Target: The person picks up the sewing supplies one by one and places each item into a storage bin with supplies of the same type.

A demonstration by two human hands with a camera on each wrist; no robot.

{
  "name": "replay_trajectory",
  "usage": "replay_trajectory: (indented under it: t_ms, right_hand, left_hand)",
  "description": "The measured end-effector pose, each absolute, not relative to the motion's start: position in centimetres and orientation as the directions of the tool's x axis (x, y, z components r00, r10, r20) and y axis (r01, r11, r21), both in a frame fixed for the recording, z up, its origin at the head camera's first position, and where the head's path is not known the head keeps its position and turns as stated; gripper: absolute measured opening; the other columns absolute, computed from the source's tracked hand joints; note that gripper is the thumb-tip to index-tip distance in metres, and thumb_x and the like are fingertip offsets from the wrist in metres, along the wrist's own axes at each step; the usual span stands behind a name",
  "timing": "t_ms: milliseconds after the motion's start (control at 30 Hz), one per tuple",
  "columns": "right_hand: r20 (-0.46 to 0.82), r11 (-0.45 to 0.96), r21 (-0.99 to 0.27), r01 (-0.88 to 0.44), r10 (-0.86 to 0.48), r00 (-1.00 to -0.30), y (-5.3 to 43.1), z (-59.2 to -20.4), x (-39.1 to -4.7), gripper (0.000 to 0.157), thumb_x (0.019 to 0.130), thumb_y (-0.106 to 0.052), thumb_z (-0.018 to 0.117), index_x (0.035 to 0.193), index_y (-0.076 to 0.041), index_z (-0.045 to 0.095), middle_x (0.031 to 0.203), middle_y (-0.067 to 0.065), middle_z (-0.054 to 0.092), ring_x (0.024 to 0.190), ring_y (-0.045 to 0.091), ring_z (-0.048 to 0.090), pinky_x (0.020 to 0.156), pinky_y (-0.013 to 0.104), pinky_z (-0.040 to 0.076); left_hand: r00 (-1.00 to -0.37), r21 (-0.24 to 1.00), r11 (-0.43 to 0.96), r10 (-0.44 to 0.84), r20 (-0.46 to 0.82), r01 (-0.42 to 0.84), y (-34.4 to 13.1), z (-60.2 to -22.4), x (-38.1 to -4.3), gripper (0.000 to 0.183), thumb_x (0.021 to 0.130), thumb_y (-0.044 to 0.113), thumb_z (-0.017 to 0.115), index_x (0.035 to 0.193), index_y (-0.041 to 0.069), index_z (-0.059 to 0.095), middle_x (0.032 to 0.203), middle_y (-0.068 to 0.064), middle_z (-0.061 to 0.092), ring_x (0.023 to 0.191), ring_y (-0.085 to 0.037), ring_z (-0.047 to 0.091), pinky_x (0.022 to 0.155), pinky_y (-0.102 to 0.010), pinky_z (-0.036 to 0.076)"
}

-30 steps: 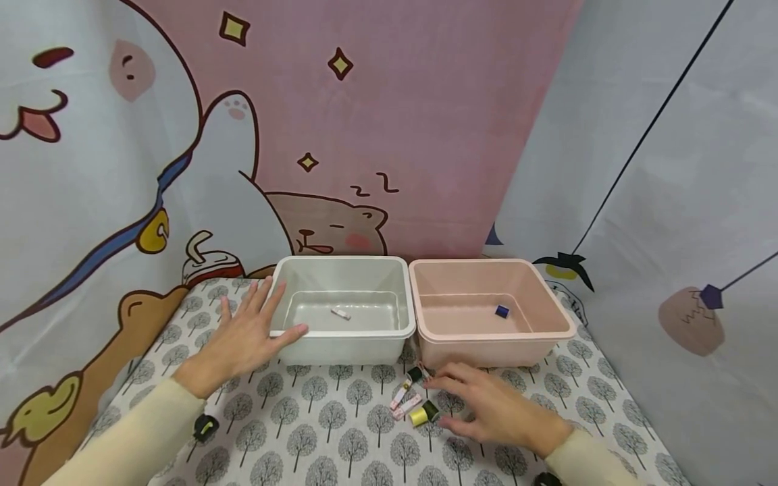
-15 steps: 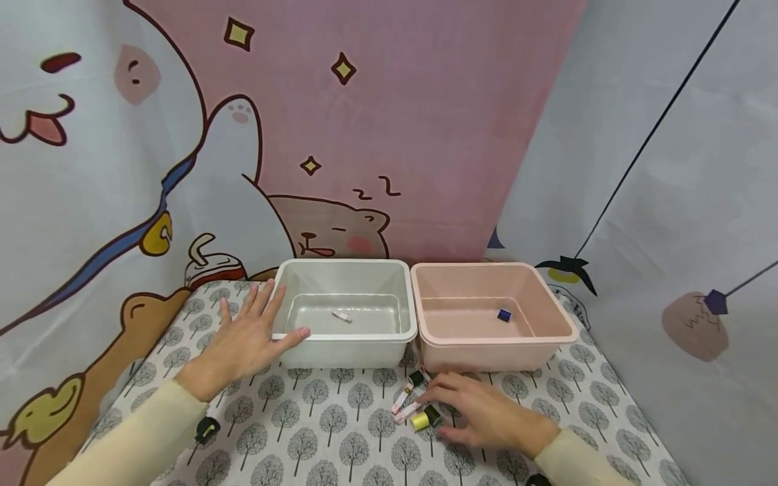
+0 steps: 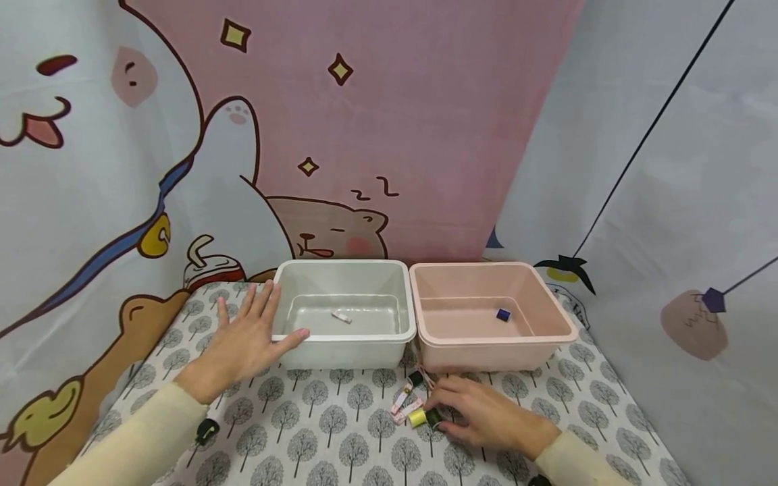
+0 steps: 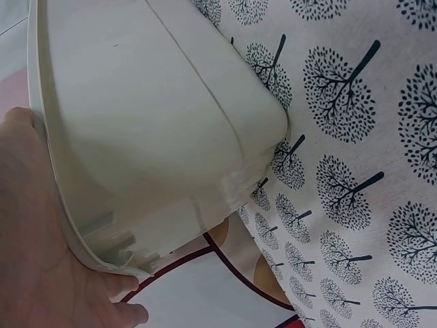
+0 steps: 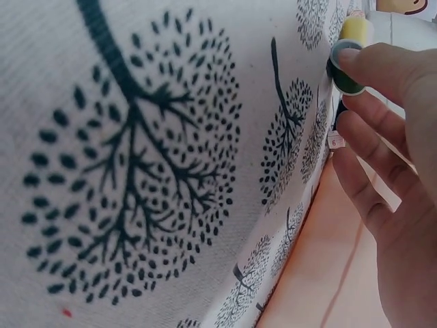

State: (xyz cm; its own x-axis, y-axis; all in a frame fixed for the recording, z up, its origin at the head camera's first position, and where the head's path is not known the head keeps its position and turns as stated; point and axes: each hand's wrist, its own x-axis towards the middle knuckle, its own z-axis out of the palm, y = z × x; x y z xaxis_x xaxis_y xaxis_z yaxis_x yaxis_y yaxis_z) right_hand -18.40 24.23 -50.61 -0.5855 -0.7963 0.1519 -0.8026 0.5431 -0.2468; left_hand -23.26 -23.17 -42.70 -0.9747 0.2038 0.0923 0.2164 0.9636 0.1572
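My right hand [image 3: 477, 412] pinches a dark green thread spool [image 3: 433, 418] between thumb and index finger; in the right wrist view the thumb lies on the end of the spool [image 5: 347, 68]. Touching it is a yellow thread spool [image 3: 417, 418]. Beside them lie two pale pink-and-white strips, one of them a strip [image 3: 408, 410] near the fingertips, and another dark spool [image 3: 416, 379]. My left hand [image 3: 243, 344] rests on the left rim of the white bin [image 3: 349, 337], fingers straight and spread, thumb over the front rim.
A pink bin [image 3: 498, 341] stands right of the white one, with a dark blue spool [image 3: 503, 315] inside. A small pale strip [image 3: 342, 317] lies in the white bin. Tree-patterned cloth [image 3: 316, 432] covers the table; a printed curtain [image 3: 425, 135] hangs behind.
My right hand has moved slightly left, and its fingers have closed on the dark green spool. The yellow spool has shifted slightly. My left hand has stayed on the white bin.
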Motion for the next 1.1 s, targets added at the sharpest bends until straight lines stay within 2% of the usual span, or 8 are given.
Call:
replay_trajectory:
  t_ms: [200,400,733,1100]
  right_hand:
    - [0.184,0.53,-0.213,-0.821,-0.803,-0.566,24.4,-50.7,-18.6,0.035,0.103,-0.025,0.09,0.136,-0.029,0.08,0.133,-0.015,0.075,0.127,0.012,0.076,0.11,0.041,0.068]
    - [0.198,0.54,-0.205,-0.816,-0.794,-0.575,24.7,-50.2,-18.5,0.033,0.104,-0.027,0.09,0.135,-0.029,0.079,0.135,-0.017,0.075,0.126,0.01,0.075,0.11,0.041,0.068]
    - [0.23,0.559,-0.149,-0.816,-0.783,-0.578,25.0,-48.0,-18.7,0.039,0.1,-0.025,0.094,0.137,-0.024,0.081,0.132,-0.014,0.076,0.12,0.007,0.075,0.105,0.037,0.069]
    - [0.33,0.535,-0.041,-0.844,-0.79,-0.516,25.6,-45.6,-18.8,0.041,0.095,-0.024,0.098,0.133,-0.027,0.083,0.132,-0.012,0.078,0.121,0.014,0.077,0.103,0.041,0.069]
  left_hand:
    - [-0.975,0.144,0.966,0.201,0.097,0.214,-23.1,-42.7,-23.3,0.122,0.109,0.091,0.041,0.186,0.001,0.011,0.196,-0.021,0.009,0.182,-0.054,0.008,0.133,-0.094,-0.009]
    - [-0.973,0.135,0.967,0.203,0.106,0.216,-23.2,-42.7,-23.2,0.123,0.109,0.092,0.039,0.186,0.0,0.011,0.196,-0.021,0.009,0.182,-0.055,0.008,0.133,-0.094,-0.009]
    - [-0.975,0.152,0.965,0.198,0.102,0.212,-23.3,-42.7,-23.2,0.123,0.109,0.091,0.041,0.186,0.0,0.011,0.196,-0.022,0.007,0.182,-0.055,0.005,0.131,-0.094,-0.015]
    - [-0.974,0.153,0.964,0.202,0.102,0.216,-23.1,-42.7,-23.1,0.123,0.109,0.092,0.041,0.186,0.0,0.014,0.196,-0.02,0.008,0.182,-0.053,0.005,0.13,-0.095,-0.016]
